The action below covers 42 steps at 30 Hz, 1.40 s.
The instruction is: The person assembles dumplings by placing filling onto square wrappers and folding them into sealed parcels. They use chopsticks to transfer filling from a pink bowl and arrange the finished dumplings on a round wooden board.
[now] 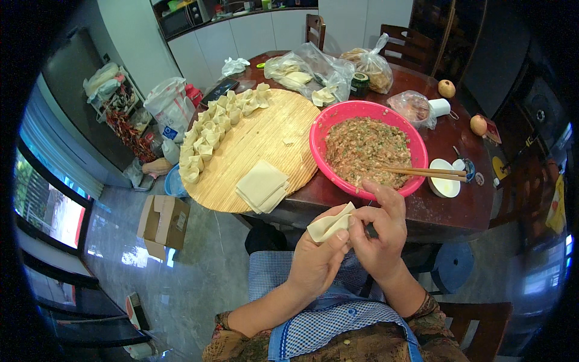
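Above my lap, a folded wonton wrapper [325, 227] is held between both hands. My left hand [316, 260] cradles it with the thumb along its near side. My right hand [382, 237] pinches its right edge between thumb and finger; whether filling lies inside is hidden. Just beyond is a pink plastic basin [315, 151] of minced meat filling [368, 147] with green bits. Wooden chopsticks [418, 171] rest in the filling and reach over a white bowl [443, 189]. To the left, a round reed mat [258, 131] carries a stack of square wrappers [261, 183] and rows of folded wontons [212, 131].
Plastic bags [312, 68], a dark-lidded jar [359, 84] and a knotted food bag [373, 72] stand farther back on the dark red table [466, 190]. A white cup [438, 107] and pomegranates [447, 88] lie right. An opened cardboard box [163, 224] sits on the floor.
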Available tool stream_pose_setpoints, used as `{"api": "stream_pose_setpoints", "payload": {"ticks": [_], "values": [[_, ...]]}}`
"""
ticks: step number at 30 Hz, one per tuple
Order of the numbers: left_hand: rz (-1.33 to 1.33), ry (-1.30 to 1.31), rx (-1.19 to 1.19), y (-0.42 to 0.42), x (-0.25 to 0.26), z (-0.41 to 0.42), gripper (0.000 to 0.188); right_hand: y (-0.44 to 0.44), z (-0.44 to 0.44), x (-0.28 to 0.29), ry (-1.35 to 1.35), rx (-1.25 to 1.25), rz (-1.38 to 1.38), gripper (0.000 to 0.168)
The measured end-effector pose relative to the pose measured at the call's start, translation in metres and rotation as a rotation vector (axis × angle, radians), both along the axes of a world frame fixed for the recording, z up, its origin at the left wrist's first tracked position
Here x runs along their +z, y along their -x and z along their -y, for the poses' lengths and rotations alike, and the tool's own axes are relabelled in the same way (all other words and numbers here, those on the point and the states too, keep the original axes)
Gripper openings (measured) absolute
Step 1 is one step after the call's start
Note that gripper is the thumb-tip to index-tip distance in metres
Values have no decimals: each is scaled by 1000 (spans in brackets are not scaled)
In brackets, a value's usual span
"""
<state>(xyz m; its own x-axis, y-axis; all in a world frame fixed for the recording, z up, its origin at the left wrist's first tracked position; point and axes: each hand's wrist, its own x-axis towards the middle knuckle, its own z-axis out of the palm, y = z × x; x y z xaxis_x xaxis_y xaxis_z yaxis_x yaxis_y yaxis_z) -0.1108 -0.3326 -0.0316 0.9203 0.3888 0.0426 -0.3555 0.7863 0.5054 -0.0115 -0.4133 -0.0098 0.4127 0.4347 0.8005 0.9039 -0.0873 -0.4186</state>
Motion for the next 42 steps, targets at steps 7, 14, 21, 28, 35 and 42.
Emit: {"api": "stream_pose_setpoints", "payload": {"ticks": [7,14,21,28,35,42], "values": [[-49,-28,60,-1,-1,2,36,2,0,-2,-2,-7,-12,17],[-50,-50,86,-1,-4,0,35,2,-1,0,-6,22,-18,16],[-36,-62,103,-2,2,2,35,3,-1,1,5,34,-21,17],[-13,-138,153,-1,0,2,36,3,-2,2,-13,45,-102,16],[-59,-158,236,-4,-1,5,38,2,-1,0,-36,85,-122,17],[-11,-57,188,-2,2,2,39,2,-2,-6,-91,105,-275,24]]}}
